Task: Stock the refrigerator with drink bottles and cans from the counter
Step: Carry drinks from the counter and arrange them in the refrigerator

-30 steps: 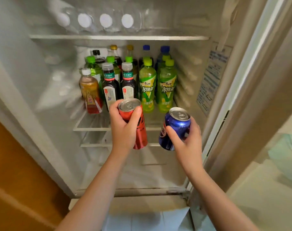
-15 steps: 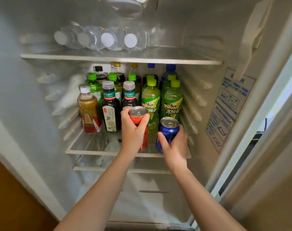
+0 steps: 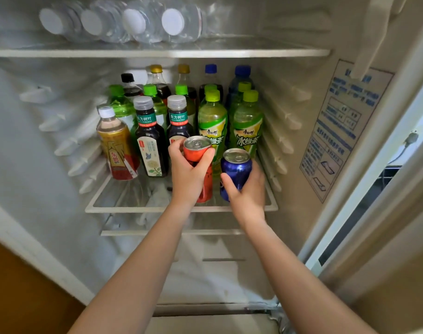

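My left hand grips a red can upright at the front of the middle fridge shelf. Just to its right, my right hand grips a blue can, also upright over the shelf's front right part. Whether the cans' bases touch the shelf is hidden by my hands. Behind the cans stand two green tea bottles and two dark tea bottles. An amber bottle with a white cap stands at the shelf's left front.
Several more bottles with green, blue, yellow and black caps fill the back of the shelf. Clear water bottles lie on the upper shelf. The shelf's front left part is bare. The fridge's right wall carries a label.
Both hands have carried the cans forward and into the fridge, from in front of the shelf edge to over its front right part. The view has moved closer.
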A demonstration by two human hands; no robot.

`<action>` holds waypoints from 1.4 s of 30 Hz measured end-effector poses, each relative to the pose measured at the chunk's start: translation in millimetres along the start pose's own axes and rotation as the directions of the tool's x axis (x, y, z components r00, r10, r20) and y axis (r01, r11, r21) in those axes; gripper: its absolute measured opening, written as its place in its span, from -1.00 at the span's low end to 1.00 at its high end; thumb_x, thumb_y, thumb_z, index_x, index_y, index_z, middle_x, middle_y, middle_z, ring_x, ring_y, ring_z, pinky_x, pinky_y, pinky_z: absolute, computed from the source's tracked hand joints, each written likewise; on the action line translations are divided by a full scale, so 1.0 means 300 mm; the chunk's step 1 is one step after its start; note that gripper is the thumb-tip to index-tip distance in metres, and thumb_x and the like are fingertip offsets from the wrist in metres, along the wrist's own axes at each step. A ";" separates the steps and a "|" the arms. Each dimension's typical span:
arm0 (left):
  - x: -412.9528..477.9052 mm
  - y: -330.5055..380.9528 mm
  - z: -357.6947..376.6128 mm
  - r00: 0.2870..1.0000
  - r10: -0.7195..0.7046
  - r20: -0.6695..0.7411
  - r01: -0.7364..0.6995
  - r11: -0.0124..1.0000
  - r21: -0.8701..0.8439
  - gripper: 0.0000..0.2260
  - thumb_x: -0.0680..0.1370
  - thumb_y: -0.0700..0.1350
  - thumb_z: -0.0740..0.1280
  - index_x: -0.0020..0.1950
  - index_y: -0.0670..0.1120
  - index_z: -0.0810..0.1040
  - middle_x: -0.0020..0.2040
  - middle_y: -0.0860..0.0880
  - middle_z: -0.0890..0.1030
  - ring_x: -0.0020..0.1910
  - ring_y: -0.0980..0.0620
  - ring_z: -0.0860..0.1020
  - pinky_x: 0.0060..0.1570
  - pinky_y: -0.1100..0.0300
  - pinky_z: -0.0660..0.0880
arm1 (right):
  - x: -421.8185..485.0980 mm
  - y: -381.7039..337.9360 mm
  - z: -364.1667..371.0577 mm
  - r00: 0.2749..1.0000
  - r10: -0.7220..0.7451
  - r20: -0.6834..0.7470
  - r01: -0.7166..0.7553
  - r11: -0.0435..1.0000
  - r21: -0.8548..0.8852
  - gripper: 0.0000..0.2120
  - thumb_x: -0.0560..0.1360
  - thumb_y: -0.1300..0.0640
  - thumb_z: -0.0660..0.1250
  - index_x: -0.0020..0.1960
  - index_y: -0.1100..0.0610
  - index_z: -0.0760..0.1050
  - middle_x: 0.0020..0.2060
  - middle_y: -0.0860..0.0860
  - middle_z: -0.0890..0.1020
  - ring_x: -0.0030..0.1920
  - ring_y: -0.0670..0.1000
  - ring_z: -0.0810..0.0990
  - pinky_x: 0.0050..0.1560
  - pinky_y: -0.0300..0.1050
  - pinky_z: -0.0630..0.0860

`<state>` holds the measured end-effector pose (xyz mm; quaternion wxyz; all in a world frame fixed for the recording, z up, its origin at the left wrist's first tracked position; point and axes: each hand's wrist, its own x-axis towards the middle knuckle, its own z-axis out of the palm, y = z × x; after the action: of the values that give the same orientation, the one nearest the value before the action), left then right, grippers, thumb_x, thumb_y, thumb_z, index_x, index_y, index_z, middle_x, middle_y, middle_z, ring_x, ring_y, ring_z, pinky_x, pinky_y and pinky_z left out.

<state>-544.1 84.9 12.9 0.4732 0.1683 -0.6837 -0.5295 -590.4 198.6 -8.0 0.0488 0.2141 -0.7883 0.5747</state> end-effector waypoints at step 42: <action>-2.000 -0.065 0.078 -0.600 -0.484 0.636 -0.493 0.851 0.182 -0.71 0.60 0.01 0.24 0.25 -0.12 0.47 0.20 -0.07 0.56 0.19 -0.03 0.50 0.11 0.22 0.37 | -2.389 0.325 -0.924 -0.170 0.703 -0.691 -0.925 0.128 0.357 -0.72 0.52 0.17 0.27 0.22 0.14 0.50 0.08 0.03 0.62 0.00 0.01 0.58 0.06 -0.12 0.46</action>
<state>-271.4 529.5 -285.4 -0.4868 -0.2890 -0.8108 -0.1484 -28.2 681.5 -233.0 0.0110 -0.6163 -0.6930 0.3739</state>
